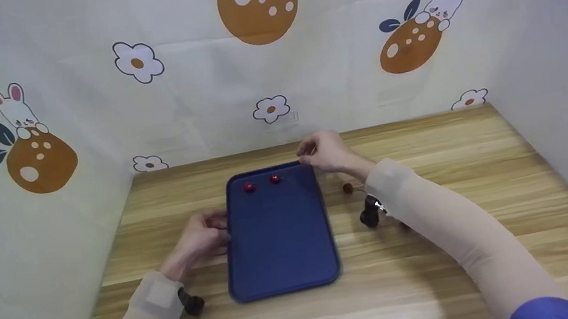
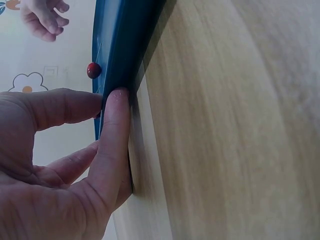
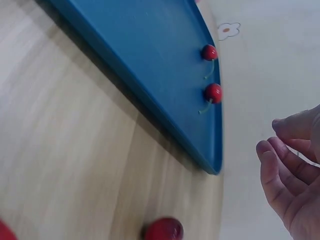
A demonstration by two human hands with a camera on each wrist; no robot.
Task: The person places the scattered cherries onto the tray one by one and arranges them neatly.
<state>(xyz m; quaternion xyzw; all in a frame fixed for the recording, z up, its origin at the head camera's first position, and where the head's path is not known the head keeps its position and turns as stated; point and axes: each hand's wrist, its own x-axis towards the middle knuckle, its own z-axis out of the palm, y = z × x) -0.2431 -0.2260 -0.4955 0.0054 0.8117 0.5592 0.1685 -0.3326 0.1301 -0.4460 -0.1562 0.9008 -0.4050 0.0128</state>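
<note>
A dark blue rectangular tray (image 1: 282, 238) lies on the table, with two red cherries, one (image 1: 249, 187) and another (image 1: 275, 179), near its far edge. In the right wrist view both show green stems. My left hand (image 1: 204, 234) pinches the tray's left rim; the left wrist view shows fingers on both sides of the tray wall (image 2: 117, 50). Over the tray's far right corner hovers my right hand (image 1: 327, 151), its fingers (image 3: 270, 165) loosely bent with nothing seen between them. In the right wrist view, this hand is apart from the tray.
On the table (image 1: 201, 318), right of the tray, lies another cherry (image 1: 347, 188) near my right forearm. A red thing (image 3: 5, 234) shows partly at the right wrist view's lower left corner. Patterned cloth walls (image 1: 196, 99) enclose the table's back and sides.
</note>
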